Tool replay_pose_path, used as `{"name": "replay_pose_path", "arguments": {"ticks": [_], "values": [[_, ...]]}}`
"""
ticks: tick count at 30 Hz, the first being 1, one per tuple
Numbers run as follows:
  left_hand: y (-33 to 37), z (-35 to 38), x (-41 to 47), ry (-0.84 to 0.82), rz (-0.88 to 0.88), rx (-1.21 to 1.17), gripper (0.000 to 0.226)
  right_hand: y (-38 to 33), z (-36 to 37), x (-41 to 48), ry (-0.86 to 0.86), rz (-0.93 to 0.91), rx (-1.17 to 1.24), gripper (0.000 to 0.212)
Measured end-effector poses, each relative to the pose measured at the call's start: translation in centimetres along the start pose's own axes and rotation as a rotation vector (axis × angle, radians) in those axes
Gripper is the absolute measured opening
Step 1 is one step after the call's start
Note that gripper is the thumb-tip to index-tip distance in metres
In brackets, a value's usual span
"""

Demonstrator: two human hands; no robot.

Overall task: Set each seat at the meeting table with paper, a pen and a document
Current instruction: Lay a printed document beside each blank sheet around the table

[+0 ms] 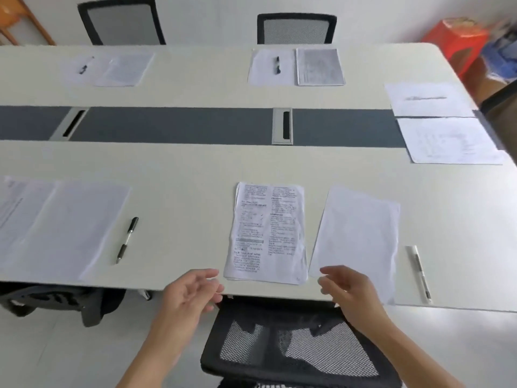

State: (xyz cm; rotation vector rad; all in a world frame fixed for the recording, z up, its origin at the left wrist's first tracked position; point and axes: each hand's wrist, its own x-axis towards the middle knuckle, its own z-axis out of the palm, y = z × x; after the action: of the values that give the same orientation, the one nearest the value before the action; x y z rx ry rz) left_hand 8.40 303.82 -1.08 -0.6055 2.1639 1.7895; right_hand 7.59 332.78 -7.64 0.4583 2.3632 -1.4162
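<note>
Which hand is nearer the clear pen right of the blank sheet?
Right. The right hand is at the near-left corner of the blank sheet, with only that sheet between it and the clear pen. The left hand is farther left, beyond the printed document.

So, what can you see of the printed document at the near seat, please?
The printed document is a thin stack of white paper sheets, the top one carrying two columns of small black print with a grey band in the left column. It lies flat on the table near its front edge, slightly turned, left of the blank sheet. Nothing lies on it.
</note>
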Motion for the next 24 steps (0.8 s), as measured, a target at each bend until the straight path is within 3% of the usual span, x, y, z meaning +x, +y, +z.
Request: {"name": "replay_pose_path", "arguments": {"ticks": [3,6,10,12,15,18,20,22,24], "values": [[-0.6,0.7,3.6,0.023,-0.068,0.12,0.012,-0.9,1.4,5.7,-0.004,0.043,0.027,0.028],[-2.0,2.5,7.9,-0.026,-0.087,0.325,0.01,-1.8,2.6,11.1,-0.026,0.23,0.17,0.053],[-5.9,4.9,13.5,-0.221,0.014,0.782,0.042,-2.0,4.0,16.2,0.014,0.44,0.338,0.073],[-7.6,5.8,14.8,-0.349,0.026,0.943,0.052,-2.4,4.7,17.6,0.002,0.472,0.358,0.068],[-8.7,6.2,15.0,-0.417,0.055,1.145,0.056,-3.3,5.7,18.5,-0.127,0.533,0.288,0.033],[-9.0,5.4,14.9,-0.443,0.096,1.149,0.057,-3.8,6.8,18.8,-0.226,0.538,0.219,0.022],[-9.0,4.5,15.5,-0.472,0.088,1.069,0.058,-4.5,7.5,18.7,-0.23,0.409,0.171,0.02],[-8.2,3.5,16.3,-0.357,0.039,0.813,0.065,-5.6,7.8,18.2,-0.189,0.222,0.066,0.015],[-5.4,2.2,17.5,-0.126,-0.034,0.443,0.079,-7.2,7.2,16.7,-0.141,0.048,-0.005,0.027]]}}
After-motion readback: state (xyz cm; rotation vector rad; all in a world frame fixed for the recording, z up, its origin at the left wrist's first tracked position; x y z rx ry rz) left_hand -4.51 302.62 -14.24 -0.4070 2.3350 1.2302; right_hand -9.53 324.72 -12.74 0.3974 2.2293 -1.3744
